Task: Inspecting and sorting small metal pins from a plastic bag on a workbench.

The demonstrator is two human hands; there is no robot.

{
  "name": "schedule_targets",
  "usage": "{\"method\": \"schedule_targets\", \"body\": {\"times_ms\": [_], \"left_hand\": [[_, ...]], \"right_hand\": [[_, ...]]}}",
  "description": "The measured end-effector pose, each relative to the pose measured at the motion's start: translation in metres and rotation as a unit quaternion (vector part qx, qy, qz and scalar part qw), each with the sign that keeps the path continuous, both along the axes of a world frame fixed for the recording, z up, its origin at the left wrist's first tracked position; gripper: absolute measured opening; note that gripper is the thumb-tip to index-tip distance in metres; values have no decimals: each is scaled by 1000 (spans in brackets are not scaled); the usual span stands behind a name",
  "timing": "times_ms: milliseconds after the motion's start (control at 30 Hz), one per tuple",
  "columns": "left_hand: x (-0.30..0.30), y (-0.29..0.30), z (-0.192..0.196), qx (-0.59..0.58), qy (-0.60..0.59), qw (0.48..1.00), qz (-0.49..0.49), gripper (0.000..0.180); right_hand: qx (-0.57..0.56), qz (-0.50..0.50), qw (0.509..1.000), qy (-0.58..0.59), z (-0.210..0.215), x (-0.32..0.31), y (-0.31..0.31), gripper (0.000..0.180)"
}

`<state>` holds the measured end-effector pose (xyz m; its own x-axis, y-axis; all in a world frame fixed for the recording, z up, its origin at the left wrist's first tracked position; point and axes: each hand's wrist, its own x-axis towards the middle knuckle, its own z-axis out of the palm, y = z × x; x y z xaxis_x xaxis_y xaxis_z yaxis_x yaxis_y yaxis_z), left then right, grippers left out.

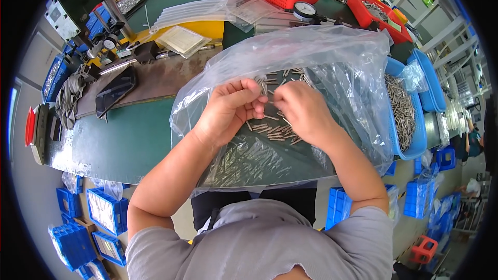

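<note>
Left hand (225, 108) has its fingers curled in, thumb brought in close to the index; right hand (306, 110) is bent down opposite, slightly blurred. Can't tell whether either pinches a part; the gap between the fingertips is too small to read. Metal parts (275, 134): slim, short, rod-like, dull silver-grey with a brownish cast, finer detail unreadable. They lie loose at mixed angles, one batch just beyond the fingertips, another on the body side, below and between both hands. Around them, a clear plastic bag (358, 85), crumpled, spreads over the green table (124, 148). Right of it, a blue basket (421, 142) holds many similar slim pieces (400, 109). Dial gauge (304, 10) sits beyond the bag.
</note>
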<state>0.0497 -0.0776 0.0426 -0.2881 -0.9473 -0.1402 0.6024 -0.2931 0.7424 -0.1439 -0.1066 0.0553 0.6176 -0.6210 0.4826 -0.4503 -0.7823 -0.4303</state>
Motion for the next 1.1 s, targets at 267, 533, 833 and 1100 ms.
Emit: {"method": "schedule_targets", "body": {"times_ms": [267, 533, 833, 1100], "left_hand": [[-5, 4, 2, -16, -34, 999, -22, 6], [-7, 6, 3, -18, -80, 996, -35, 10], [-9, 7, 2, 4, 4, 998, -65, 8], [-7, 7, -2, 16, 19, 999, -40, 7]], "right_hand": [[285, 4, 948, -143, 20, -9, 3, 8], [327, 19, 935, -135, 18, -8, 3, 7], [492, 95, 832, -236, 11, 1, -4, 14], [471, 110, 838, -253, 6, 4, -3, 11]]}}
